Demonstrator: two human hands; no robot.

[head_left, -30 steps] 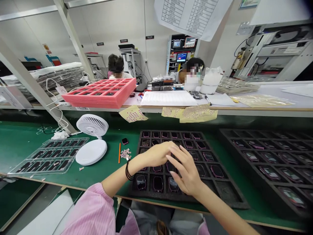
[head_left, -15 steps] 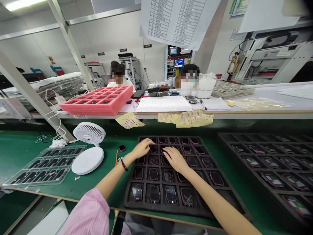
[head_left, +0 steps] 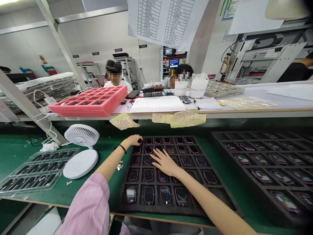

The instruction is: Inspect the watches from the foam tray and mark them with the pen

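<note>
A black foam tray [head_left: 156, 210] is lying close to the front edge of a green-topped desk [head_left: 19, 163], its square compartments holding rectangular watch-like devices [head_left: 148, 175] with pink rims. The person's left hand [head_left: 132, 140], reaching out of a pink striped sleeve [head_left: 89, 205] with a black wrist band [head_left: 123, 148], is curling over the tray's far left corner, its fingertips touching a small dark object; whether they are gripping it cannot be told. The right hand [head_left: 165, 164] is spreading open, palm down, fingers splayed over the middle rows and holding nothing visible. Pressure from those fingers could be smudging or scratching the devices, and a loose grip on the left could let the small object drop. Just left of the tray, small loose scraps [head_left: 119, 167] are lying where a sweeping forearm could drag them into the compartments or knock the tray toward the edge. Beyond them, a white desk fan [head_left: 81, 135] is standing beside a clear plastic tray [head_left: 36, 171]. A second black foam tray [head_left: 259, 163] is lying to the right, and two masked co-workers [head_left: 113, 73] are sitting across a white desk.
</note>
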